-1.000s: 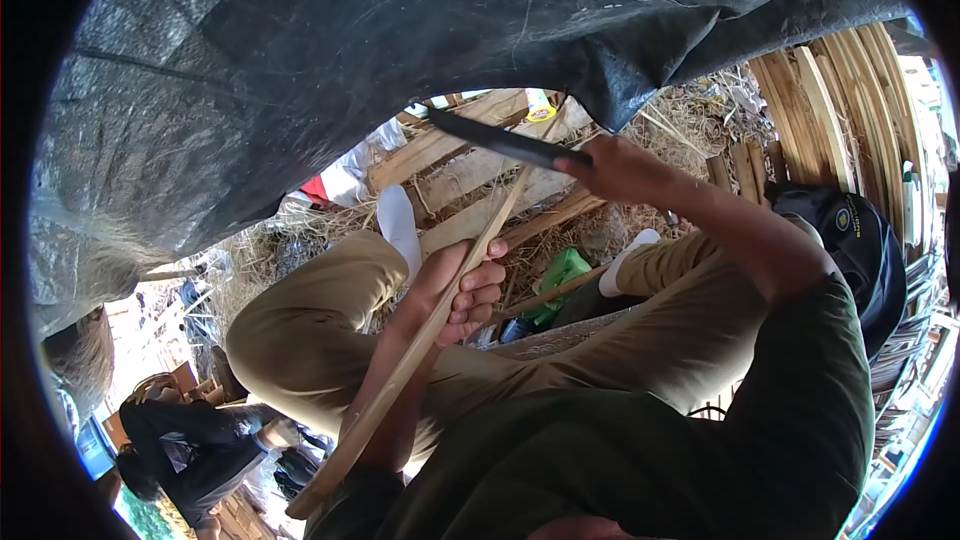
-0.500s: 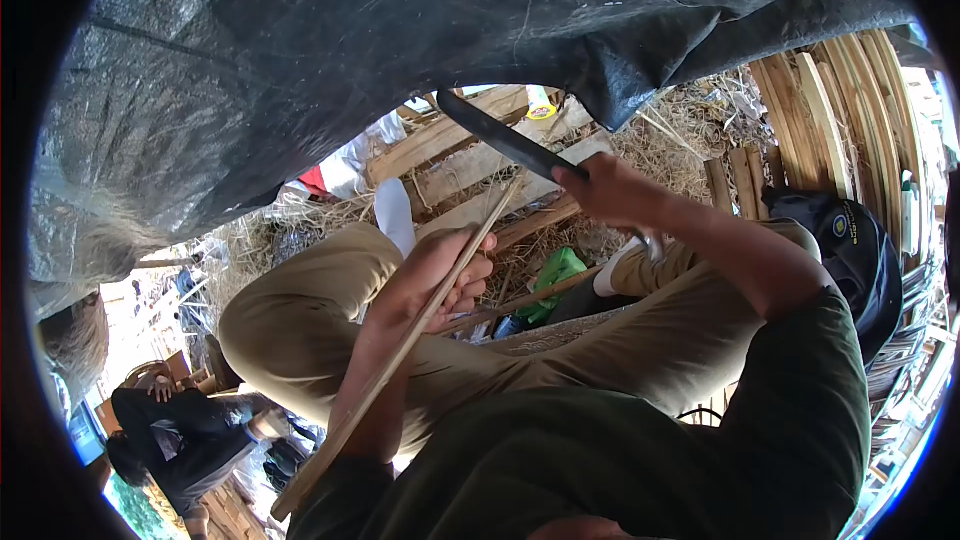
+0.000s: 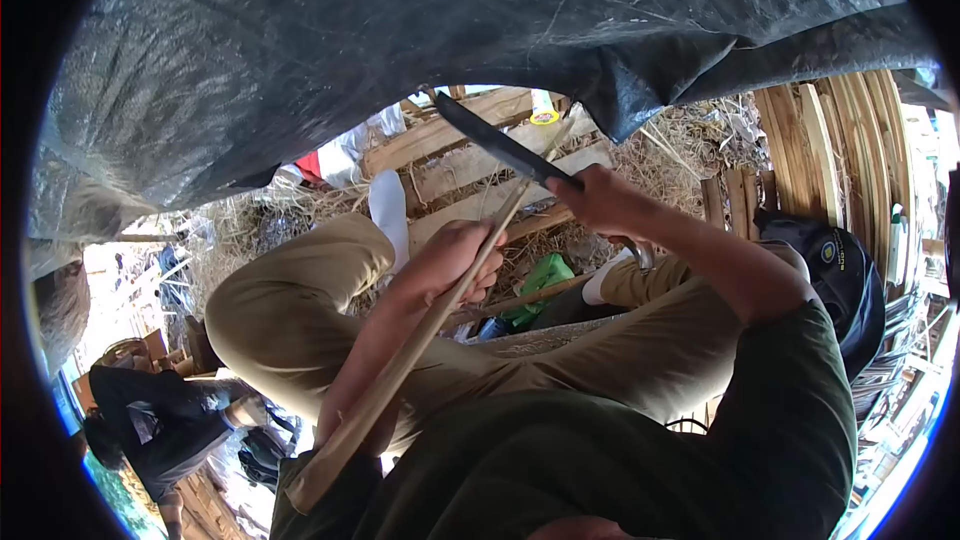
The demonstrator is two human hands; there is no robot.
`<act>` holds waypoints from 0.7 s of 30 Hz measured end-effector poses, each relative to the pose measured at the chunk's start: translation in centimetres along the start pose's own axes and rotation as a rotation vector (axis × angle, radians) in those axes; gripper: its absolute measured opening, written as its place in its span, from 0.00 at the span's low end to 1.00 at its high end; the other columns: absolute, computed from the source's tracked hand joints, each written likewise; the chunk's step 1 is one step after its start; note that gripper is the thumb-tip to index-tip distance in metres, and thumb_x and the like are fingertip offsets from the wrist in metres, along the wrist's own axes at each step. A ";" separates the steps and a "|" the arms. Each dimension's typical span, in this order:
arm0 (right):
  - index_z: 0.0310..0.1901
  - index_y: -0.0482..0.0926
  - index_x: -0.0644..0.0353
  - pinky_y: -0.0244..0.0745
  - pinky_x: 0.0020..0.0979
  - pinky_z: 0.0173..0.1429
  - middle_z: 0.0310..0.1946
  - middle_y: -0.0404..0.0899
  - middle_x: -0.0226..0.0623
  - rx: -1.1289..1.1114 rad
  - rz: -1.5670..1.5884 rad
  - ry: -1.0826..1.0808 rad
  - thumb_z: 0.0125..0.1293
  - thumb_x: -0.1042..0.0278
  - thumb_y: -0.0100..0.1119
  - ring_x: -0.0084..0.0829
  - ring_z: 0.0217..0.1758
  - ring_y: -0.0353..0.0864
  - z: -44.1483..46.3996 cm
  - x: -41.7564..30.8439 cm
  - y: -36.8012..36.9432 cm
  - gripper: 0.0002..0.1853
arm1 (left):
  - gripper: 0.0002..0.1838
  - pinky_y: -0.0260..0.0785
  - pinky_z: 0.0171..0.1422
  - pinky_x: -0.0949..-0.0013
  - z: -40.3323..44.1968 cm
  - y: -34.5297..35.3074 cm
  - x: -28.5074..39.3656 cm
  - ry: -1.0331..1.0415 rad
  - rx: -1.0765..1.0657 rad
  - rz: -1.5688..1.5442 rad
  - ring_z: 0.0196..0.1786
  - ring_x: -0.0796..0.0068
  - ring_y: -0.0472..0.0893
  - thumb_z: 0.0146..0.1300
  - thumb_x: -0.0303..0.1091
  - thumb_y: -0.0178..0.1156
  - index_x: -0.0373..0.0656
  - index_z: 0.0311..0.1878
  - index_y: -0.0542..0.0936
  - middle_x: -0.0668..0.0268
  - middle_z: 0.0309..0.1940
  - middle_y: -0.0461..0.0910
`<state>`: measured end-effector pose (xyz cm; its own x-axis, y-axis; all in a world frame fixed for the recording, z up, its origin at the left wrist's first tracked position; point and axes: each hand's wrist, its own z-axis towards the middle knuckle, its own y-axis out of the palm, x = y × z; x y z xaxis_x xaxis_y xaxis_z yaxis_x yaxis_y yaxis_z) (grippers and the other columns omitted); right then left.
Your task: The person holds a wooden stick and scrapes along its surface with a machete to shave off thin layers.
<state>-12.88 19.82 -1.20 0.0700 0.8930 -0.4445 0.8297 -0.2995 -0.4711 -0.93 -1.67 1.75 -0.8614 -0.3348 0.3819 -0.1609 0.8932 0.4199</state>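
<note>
My left hand [image 3: 465, 260] is closed around a long, pale wooden stick [image 3: 415, 340]. The stick slants from beside my left upper arm up past my knees, its thin end pointing away from me. In my right hand [image 3: 605, 200] is a machete, fingers wrapped on its handle. Its dark blade [image 3: 490, 140] points up and left and crosses over the stick near the far end. Whether the edge touches the wood, I cannot tell. A curved shiny metal piece [image 3: 642, 256] shows just below my right hand.
A dark tarp [image 3: 400, 20] hangs close overhead. Pallet boards [image 3: 460, 170] and straw lie beyond my crossed legs. Stacked planks [image 3: 840, 150] and a black bag [image 3: 830, 260] stand on the right. Another person [image 3: 170, 430] sits at lower left. A green plastic wrapper [image 3: 545, 285] lies between my legs.
The stick has moved forward and up, so its thin end now reaches past the machete blade. My right hand has shifted slightly left and down, bringing the blade across the stick.
</note>
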 end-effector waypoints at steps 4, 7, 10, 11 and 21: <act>0.33 0.76 0.67 0.68 0.33 0.16 0.13 0.71 0.34 0.006 0.007 -0.050 0.75 0.43 0.46 0.26 0.12 0.73 -0.2 -0.5 -0.8 0.29 | 0.12 0.46 0.11 0.76 0.3 0.0 -0.4 -0.009 -0.035 -0.046 0.09 0.85 0.56 0.76 0.42 0.45 0.45 0.41 0.70 0.76 0.12 0.61; 0.35 0.77 0.66 0.68 0.33 0.17 0.14 0.73 0.34 0.017 0.008 -0.028 0.75 0.43 0.45 0.25 0.12 0.72 1.5 1.5 -2.2 0.29 | 0.12 0.46 0.12 0.76 0.5 -0.6 -0.6 -0.018 -0.048 -0.082 0.10 0.85 0.56 0.76 0.43 0.45 0.45 0.40 0.70 0.76 0.12 0.60; 0.36 0.79 0.67 0.75 0.37 0.22 0.15 0.74 0.38 0.041 -0.106 -0.136 0.77 0.42 0.40 0.31 0.16 0.79 0.9 1.2 0.4 0.32 | 0.12 0.46 0.13 0.77 0.7 -0.2 -0.4 -0.001 -0.045 -0.073 0.11 0.85 0.56 0.76 0.42 0.45 0.46 0.40 0.70 0.76 0.12 0.60; 0.36 0.79 0.68 0.75 0.38 0.22 0.14 0.74 0.37 -0.085 -0.011 -0.081 0.76 0.40 0.42 0.30 0.16 0.79 -1.2 -0.8 0.6 0.33 | 0.11 0.46 0.13 0.77 0.9 0.4 -0.5 -0.007 -0.031 -0.070 0.11 0.85 0.56 0.75 0.42 0.45 0.46 0.40 0.70 0.76 0.12 0.59; 0.33 0.80 0.67 0.68 0.42 0.23 0.14 0.74 0.41 0.332 -0.083 -0.333 0.74 0.45 0.51 0.32 0.17 0.78 1.2 3.2 1.6 0.27 | 0.07 0.45 0.09 0.77 1.5 0.0 -0.7 -0.095 -0.090 -0.181 0.09 0.86 0.55 0.74 0.39 0.47 0.49 0.41 0.70 0.78 0.12 0.60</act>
<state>-11.96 21.75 -4.29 -0.2151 0.7787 -0.5894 0.5993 -0.3713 -0.7092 -1.07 -0.99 0.22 -0.8645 -0.4539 0.2160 -0.2772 0.7890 0.5483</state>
